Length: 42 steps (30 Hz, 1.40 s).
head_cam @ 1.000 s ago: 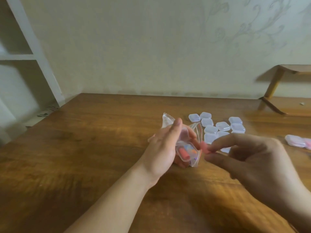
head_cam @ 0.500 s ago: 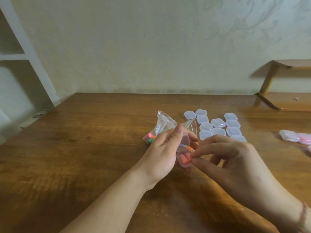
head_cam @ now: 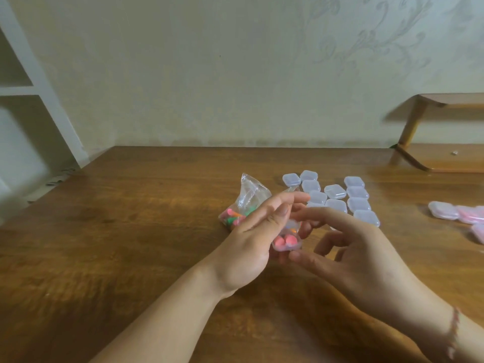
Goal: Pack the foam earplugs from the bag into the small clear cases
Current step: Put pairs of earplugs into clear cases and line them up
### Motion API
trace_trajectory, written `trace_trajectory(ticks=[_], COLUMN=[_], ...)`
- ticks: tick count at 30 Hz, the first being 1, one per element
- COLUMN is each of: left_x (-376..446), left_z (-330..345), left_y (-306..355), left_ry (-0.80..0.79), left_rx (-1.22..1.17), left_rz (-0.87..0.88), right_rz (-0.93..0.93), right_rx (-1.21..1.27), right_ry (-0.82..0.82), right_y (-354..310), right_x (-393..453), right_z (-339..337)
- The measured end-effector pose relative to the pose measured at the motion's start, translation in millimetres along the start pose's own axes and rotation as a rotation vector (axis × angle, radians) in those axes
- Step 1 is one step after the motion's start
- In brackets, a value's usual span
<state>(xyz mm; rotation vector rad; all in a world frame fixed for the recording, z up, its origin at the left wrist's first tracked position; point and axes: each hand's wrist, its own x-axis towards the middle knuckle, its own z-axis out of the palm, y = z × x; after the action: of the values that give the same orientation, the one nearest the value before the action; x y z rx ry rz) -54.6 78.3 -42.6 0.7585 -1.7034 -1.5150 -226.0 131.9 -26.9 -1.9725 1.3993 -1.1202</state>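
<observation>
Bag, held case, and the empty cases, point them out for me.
bag (head_cam: 246, 203): head view, its clear upper part.
held case (head_cam: 286, 242): head view, its earplug-filled bottom.
empty cases (head_cam: 335, 191): head view, one lid mid-cluster.

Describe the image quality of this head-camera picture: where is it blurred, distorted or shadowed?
Head view: the shelf at right is smeared by motion blur; wide-angle distortion tilts the white shelving at left; soft shadows lie on the table under the forearms; no glare visible.
</observation>
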Motion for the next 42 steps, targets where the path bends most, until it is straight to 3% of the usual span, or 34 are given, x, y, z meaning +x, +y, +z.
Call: trace_trajectory(ticks=[7, 11, 14, 18, 27, 33, 36, 39, 42], left_x=[1.1, 1.2, 1.4, 0.6, -0.6, 1.0, 0.3, 1.0, 5.3], left_z=[0.4, -0.7, 0.9, 1.3, 7.2, 7.8, 9.0, 13.9, 21.2], left_y=[2.0, 3.5, 3.1, 1.7, 3.5, 0.7, -0.1, 2.0, 3.0], left_ry=[0.028, -0.004, 0.05, 0.045, 0.047, 0.07, 0.138, 0.232, 0.271], left_rx=[-0.143, -0.143, -0.125, -0.055, 0.081, 0.119, 0.273, 0.36, 0.436], left_rz=[-0.008, -0.006, 0.004, 0.026, 0.122, 0.154, 0.217, 0.267, 0.305], right_rz=[-0.314, -0.363, -0.199, 0.162, 0.188, 0.166, 0.138, 0.107, 0.033], right_rx=[-0.195, -0.169, 0.008, 0.574, 0.647, 0.621, 0.574, 0.447, 0.191], right_ry=[0.194, 0.262, 0.175, 0.027, 0.011, 0.038, 0.019, -0.05, -0.017], right_y=[13.6, 20.7, 19.7, 15.8, 14.5, 15.4, 16.1, 16.0, 17.2], right_x=[0.8, 2.0, 0.7, 2.7, 5.0, 6.0, 4.8, 2.9, 0.1], right_z=[-3.3, -5.6, -6.1, -3.8, -2.9, -4.8, -13.9, -27.7, -47.2])
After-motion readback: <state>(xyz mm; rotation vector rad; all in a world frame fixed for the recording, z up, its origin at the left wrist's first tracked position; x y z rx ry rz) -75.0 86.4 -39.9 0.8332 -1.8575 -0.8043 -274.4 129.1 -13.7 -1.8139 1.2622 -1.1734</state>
